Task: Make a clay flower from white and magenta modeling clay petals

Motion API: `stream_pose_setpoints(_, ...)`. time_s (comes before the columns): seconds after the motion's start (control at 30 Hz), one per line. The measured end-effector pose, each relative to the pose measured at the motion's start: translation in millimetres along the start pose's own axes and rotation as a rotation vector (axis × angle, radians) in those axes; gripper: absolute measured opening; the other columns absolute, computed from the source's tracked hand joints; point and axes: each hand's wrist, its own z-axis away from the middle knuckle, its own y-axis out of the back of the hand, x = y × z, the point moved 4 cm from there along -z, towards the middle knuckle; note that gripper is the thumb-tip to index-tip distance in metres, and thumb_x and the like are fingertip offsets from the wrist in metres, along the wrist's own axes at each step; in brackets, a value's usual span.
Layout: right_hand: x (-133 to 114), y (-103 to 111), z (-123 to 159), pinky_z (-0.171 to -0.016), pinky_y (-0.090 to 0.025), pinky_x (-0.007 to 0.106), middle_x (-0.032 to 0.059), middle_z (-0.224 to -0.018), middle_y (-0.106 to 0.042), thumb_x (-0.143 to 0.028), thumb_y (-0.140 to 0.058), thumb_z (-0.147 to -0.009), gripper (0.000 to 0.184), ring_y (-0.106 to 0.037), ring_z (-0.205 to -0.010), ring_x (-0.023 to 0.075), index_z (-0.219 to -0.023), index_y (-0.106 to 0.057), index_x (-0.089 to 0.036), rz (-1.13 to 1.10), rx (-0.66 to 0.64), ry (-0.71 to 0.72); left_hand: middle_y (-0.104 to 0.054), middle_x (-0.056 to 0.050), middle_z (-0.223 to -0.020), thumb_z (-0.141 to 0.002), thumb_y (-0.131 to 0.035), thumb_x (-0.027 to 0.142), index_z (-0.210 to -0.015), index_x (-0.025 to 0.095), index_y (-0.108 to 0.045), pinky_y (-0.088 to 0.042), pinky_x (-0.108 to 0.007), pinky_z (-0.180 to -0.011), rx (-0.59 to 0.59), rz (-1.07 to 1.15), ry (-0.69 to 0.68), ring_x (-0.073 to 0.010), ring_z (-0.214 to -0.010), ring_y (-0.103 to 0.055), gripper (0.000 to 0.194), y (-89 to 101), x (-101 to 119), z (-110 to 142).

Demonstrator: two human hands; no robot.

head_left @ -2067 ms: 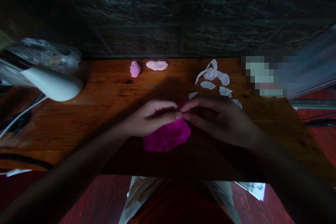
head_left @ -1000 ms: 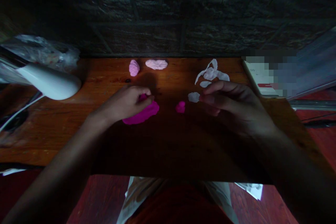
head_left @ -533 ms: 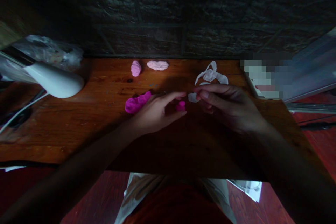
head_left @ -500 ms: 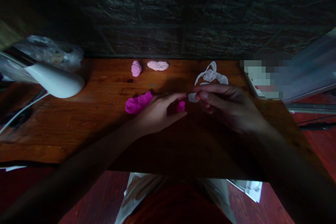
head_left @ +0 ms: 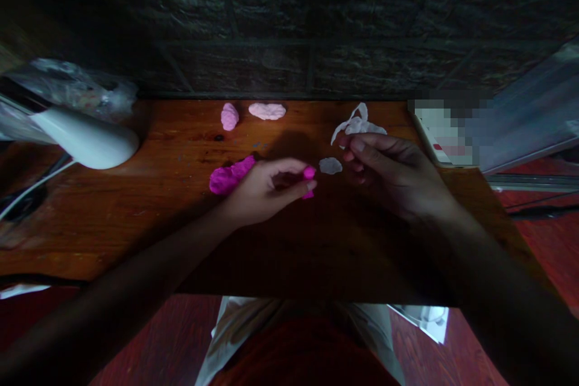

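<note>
A small magenta clay piece [head_left: 309,173] sits in the pinch of my left hand [head_left: 266,192], between thumb and forefinger. Beside that wrist, partly covered by it, lies a larger magenta clay lump [head_left: 230,177]. My right hand [head_left: 398,169] is closed, thumb pressed to fingertips; whatever it may hold is hidden. Between the two hands a flat whitish piece [head_left: 330,165] rests on the table. Just beyond my right fingers are thin white strips [head_left: 359,123] in a loose heap, partly covered by the hand.
Toward the wall, a pink clay lump [head_left: 230,116] and a paler pink one [head_left: 267,111] lie on the wooden table [head_left: 149,205]. A white lamp-like object [head_left: 97,140] and clear plastic wrapping [head_left: 97,93] are at left. A blurred-out pale box [head_left: 446,132] stands at right.
My left thumb and forefinger have closed on the small magenta piece, which stood between them before. My right hand has drawn slightly away from the flat whitish piece. The view has shifted a little.
</note>
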Motion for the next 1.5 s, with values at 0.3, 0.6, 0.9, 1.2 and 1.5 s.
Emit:
stream_pose_setpoints(0.3, -1.1, 0.3, 2.5, -0.060, -0.052, 0.027, 0.0009, -0.093, -0.077, -0.034, -0.084, -0.075, 0.020, -0.065, -0.076, 0.0139, -0.095, -0.080, -0.030, 0.101, -0.021, -0.001, -0.078, -0.007, -0.099, -0.084, -0.077, 0.020, -0.109, 0.014, -0.069, -0.059, -0.030, -0.084, -0.058, 0.358, 0.173, -0.0186, -0.090, -0.076, 0.028, 2.5, 12.5, 2.5)
stream_pose_setpoints(0.6, -3.7, -1.1, 2.2, -0.053, -0.048, 0.023, 0.0002, -0.078, -0.074, -0.039, -0.086, -0.073, 0.018, -0.061, -0.063, 0.0109, -0.080, -0.078, -0.025, 0.075, 0.002, 0.019, -0.079, -0.012, -0.104, -0.087, -0.076, 0.026, -0.113, 0.014, -0.069, -0.059, -0.038, -0.091, -0.116, 0.356, 0.204, -0.0231, -0.099, -0.075, 0.030, 3.1, 7.9, 5.7)
stream_pose_setpoints(0.9, -1.2, -5.1, 3.6, -0.055, -0.048, 0.022, 0.0007, -0.077, -0.073, -0.046, -0.082, -0.078, 0.024, -0.059, -0.063, 0.0101, -0.076, -0.076, -0.023, 0.063, -0.069, 0.006, -0.080, -0.010, -0.102, -0.084, -0.078, 0.024, -0.110, 0.014, -0.069, -0.060, -0.035, -0.088, -0.107, 0.352, 0.216, -0.0206, -0.095, -0.076, 0.029, 2.5, 11.6, 6.1)
stream_pose_setpoints(1.2, 1.8, -4.2, 3.4, -0.056, -0.049, 0.023, 0.0015, -0.081, -0.074, -0.046, -0.081, -0.079, 0.024, -0.061, -0.066, 0.0114, -0.083, -0.077, -0.023, 0.103, -0.077, -0.006, -0.079, -0.011, -0.107, -0.087, -0.075, 0.024, -0.113, 0.014, -0.070, -0.059, -0.036, -0.092, -0.092, 0.327, 0.202, -0.0215, -0.100, -0.075, 0.029, 4.0, 9.6, 5.7)
stream_pose_setpoints(1.5, -0.6, -4.8, 4.9, -0.056, -0.049, 0.023, 0.0013, -0.077, -0.072, -0.045, -0.083, -0.076, 0.023, -0.061, -0.065, 0.0118, -0.081, -0.078, -0.023, 0.162, -0.058, 0.006, -0.079, -0.011, -0.106, -0.089, -0.072, 0.025, -0.115, 0.014, -0.071, -0.059, -0.036, -0.093, -0.094, 0.302, 0.202, -0.0218, -0.101, -0.075, 0.028, 3.6, 7.6, 5.1)
